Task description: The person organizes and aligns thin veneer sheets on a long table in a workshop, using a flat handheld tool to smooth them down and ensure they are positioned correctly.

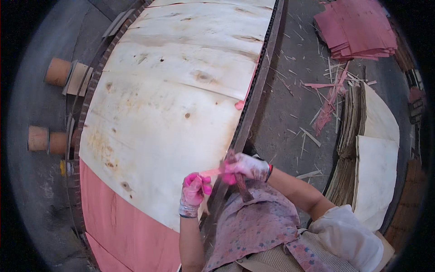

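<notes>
My left hand [195, 192], in a white glove stained pink at the fingers, is closed on one end of a thin pink strip [210, 172]. The strip runs across to my right hand [248, 167], also in a stained white glove with a red-edged cuff. My right fingers are wrapped round a dark reddish-brown tool [240, 186]; its exact kind is unclear. Both hands are over the near right edge of a long table covered with pale wood veneer sheets [154, 118]. Pink veneer [127, 217] shows at the near left.
A stack of pink sheets [358, 27] lies on the floor at the far right. Near it are scattered wood scraps [326, 104] and a pile of pale veneer [376, 177]. Orange-brown rollers [59, 71] stick out at left. My patterned apron [258, 222] touches the table edge.
</notes>
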{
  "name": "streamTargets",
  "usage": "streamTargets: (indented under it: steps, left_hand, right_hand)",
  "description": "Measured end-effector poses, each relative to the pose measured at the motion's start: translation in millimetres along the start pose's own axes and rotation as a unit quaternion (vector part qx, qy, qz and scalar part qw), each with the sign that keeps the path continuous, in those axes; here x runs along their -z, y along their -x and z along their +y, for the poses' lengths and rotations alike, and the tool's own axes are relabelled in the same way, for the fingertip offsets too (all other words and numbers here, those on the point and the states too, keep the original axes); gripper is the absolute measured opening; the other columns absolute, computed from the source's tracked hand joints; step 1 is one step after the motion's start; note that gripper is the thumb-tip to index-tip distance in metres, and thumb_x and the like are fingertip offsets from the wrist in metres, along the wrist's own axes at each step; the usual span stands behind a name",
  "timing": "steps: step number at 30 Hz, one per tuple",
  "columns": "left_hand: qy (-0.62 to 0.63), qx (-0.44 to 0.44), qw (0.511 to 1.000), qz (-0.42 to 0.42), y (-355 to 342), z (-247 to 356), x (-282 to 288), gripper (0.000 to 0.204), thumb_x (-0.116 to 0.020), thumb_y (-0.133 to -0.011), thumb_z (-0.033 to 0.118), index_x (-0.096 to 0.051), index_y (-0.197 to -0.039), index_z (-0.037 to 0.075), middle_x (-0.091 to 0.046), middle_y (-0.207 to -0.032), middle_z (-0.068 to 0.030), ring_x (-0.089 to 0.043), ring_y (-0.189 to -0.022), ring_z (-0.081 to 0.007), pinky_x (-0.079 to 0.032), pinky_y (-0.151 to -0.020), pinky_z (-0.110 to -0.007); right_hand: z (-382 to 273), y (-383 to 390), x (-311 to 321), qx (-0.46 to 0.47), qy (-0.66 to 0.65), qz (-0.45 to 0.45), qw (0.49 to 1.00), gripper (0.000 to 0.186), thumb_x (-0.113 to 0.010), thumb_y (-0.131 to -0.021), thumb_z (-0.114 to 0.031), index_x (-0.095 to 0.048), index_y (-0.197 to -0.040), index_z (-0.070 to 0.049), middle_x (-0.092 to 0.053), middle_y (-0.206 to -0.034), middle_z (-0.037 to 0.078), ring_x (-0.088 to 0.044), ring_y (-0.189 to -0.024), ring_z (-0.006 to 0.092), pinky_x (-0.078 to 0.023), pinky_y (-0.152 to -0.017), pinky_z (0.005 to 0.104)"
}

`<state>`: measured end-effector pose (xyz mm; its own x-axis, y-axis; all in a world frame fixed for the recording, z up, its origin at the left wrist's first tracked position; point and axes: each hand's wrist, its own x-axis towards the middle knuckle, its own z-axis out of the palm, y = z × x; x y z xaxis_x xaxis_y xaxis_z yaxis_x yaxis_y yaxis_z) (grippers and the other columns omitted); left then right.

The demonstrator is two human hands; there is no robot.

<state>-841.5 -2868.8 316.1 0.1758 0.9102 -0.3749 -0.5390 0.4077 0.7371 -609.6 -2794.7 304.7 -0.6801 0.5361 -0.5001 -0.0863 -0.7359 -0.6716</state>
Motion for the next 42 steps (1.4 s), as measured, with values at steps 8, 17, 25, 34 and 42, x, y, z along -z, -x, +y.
streamTargets:
  steps: [8, 17, 25, 34, 42]
  left_hand:
    - [-0.563, 0.05, 0.815, 0.129, -156.6, -15.4, -53.6, 0.041, -0.068, -0.088, 0.027, -0.061, -0.121, 0.004, -0.07, -0.101, -0.009, -0.069, -0.088, -0.0223, -0.056, -0.075, -0.031]
    - [-0.827, -0.119, 0.549, 0.009, -265.2, -51.1, -54.7, 0.052, -0.059, -0.078, 0.011, -0.052, -0.13, 0.014, -0.06, -0.125, -0.0089, -0.06, -0.109, -0.0274, -0.051, -0.089, -0.038]
    - [-0.86, -0.01, 0.51, 0.028, -313.0, -95.1, -37.0, 0.044, -0.057, -0.087, 0.018, -0.05, -0.13, 0.015, -0.056, -0.132, -0.0084, -0.057, -0.116, -0.0273, -0.05, -0.09, -0.041]
    - [-0.733, 0.063, 0.675, 0.063, -227.2, -61.4, -25.3, 0.047, -0.041, -0.092, 0.015, -0.041, -0.139, 0.013, -0.066, -0.112, -0.0157, -0.062, -0.099, -0.0401, -0.049, -0.087, -0.048]
    - [-0.661, 0.119, 0.727, 0.141, -53.9, -112.9, -8.8, 0.073, -0.056, -0.08, 0.012, -0.028, -0.147, 0.01, -0.055, -0.132, -0.015, -0.062, -0.104, -0.0373, -0.052, -0.084, -0.046]
  right_hand:
    - [-45.9, -41.1, 200.3, 0.099, -0.047, 0.293, 0.95, 0.015, -0.071, -0.086, -0.012, -0.062, -0.088, 0.0, -0.067, -0.076, 0.008, -0.061, -0.059, 0.0115, -0.05, -0.052, 0.0248]
    - [-41.7, -130.4, 286.2, 0.006, 0.275, 0.282, 0.919, 0.027, -0.07, -0.081, -0.031, -0.065, -0.078, -0.005, -0.062, -0.061, 0.006, -0.061, -0.054, 0.015, -0.047, -0.054, 0.0313]
    - [-44.4, -124.2, 250.6, 0.004, 0.205, 0.322, 0.924, 0.035, -0.066, -0.081, -0.042, -0.067, -0.091, -0.008, -0.066, -0.07, 0.007, -0.064, -0.063, 0.0198, -0.05, -0.064, 0.0339]
    - [-59.2, -61.2, 199.6, 0.019, 0.327, 0.267, 0.906, 0.038, -0.073, -0.078, -0.037, -0.068, -0.1, -0.006, -0.07, -0.08, 0.009, -0.068, -0.075, 0.0222, -0.052, -0.068, 0.0346]
    - [11.9, -78.3, 53.5, -0.152, 0.111, -0.151, 0.97, 0.015, -0.068, -0.086, -0.008, -0.066, -0.098, 0.0, -0.066, -0.085, 0.001, -0.058, -0.077, 0.0066, -0.047, -0.069, 0.0229]
